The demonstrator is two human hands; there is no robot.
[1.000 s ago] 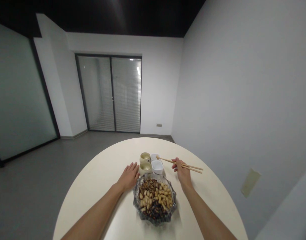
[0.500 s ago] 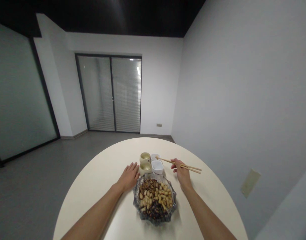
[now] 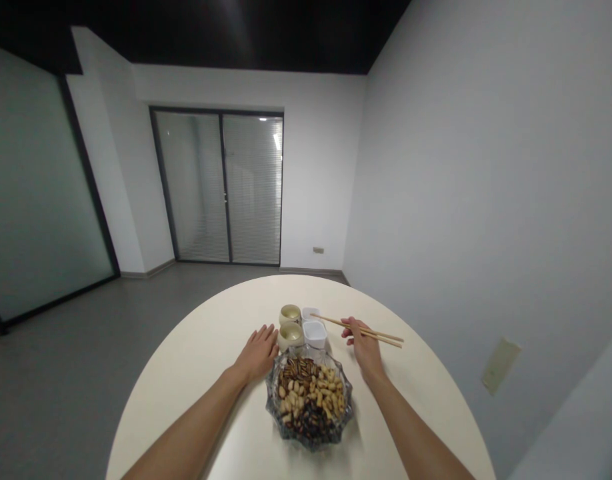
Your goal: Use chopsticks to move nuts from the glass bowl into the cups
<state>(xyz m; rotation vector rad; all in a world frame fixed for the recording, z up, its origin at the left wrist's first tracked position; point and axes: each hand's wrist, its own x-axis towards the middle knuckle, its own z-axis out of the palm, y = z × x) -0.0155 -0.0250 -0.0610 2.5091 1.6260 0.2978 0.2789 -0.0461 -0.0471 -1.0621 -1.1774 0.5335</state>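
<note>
Right hand (image 3: 362, 340): pinching a pair of chopsticks (image 3: 331, 320) between thumb and fingers, tips at the far white dish (image 3: 310, 311), butt ends pointing off to the right. Can't see anything held at the tips; too small to tell if they touch the dish. Left hand (image 3: 257, 353): laid flat, fingers extended, gripping nothing, just beside the near cup (image 3: 289, 343); can't tell if it touches.

Risks, my read:
- Dish looks small and light. A low or sideways sweep of the tips could drag or tip it.
- Butt ends splay slightly. Uneven finger pressure could cross the tips and fling whatever's pinched.
- Near white dish (image 3: 315, 344) sits under the reach; a sagging stick could clip its rim.
- Left fingers sliding right would shove the near cup, possibly into the far cup (image 3: 286, 321).
- Glass bowl (image 3: 331, 435) on the near side, loaded with nuts and seeds, crowds the near cup and dish. A knock on its jagged rim could scatter bits over the table (image 3: 201, 353).
</note>
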